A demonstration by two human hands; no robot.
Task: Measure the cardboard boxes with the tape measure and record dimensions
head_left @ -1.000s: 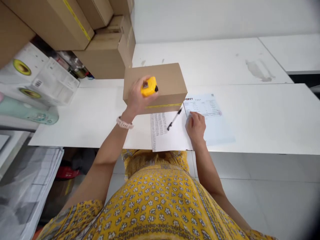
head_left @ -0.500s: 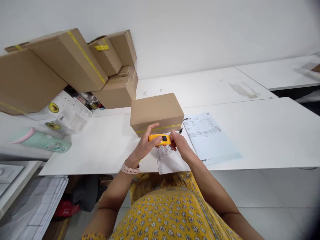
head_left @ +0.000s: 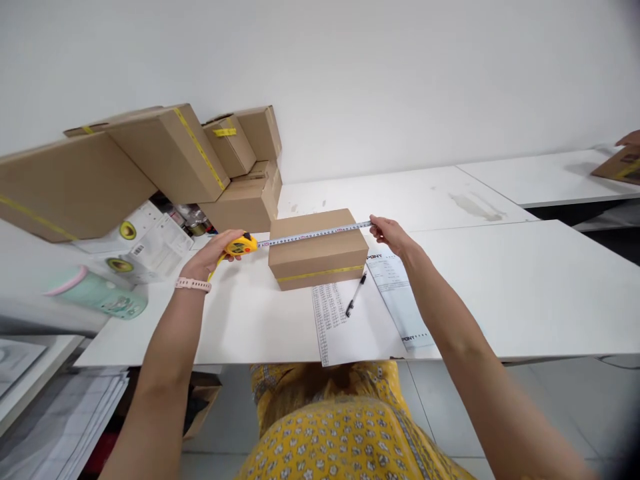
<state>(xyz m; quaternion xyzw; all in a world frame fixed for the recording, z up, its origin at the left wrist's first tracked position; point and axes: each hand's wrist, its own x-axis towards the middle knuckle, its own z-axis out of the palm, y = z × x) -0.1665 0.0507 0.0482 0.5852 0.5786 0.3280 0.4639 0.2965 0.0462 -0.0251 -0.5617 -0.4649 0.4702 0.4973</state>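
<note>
A small cardboard box (head_left: 318,255) with a yellow tape band sits on the white table (head_left: 500,280). My left hand (head_left: 210,257) grips a yellow tape measure (head_left: 241,246) just left of the box. Its white blade (head_left: 315,235) stretches across the box top to my right hand (head_left: 391,235), which pinches the blade's end at the box's right edge. A black pen (head_left: 355,295) lies on printed sheets (head_left: 350,320) in front of the box.
Stacked cardboard boxes (head_left: 150,160) lean at the back left, above white printed cartons (head_left: 145,243) and a mint-green bottle (head_left: 95,293) lying on its side. Another cardboard piece (head_left: 620,163) with a person's hand sits on the far right table.
The tape measure was held in both hands near the table's front. Now the blade is pulled out across the box top, left hand moved left, right hand moved right.
</note>
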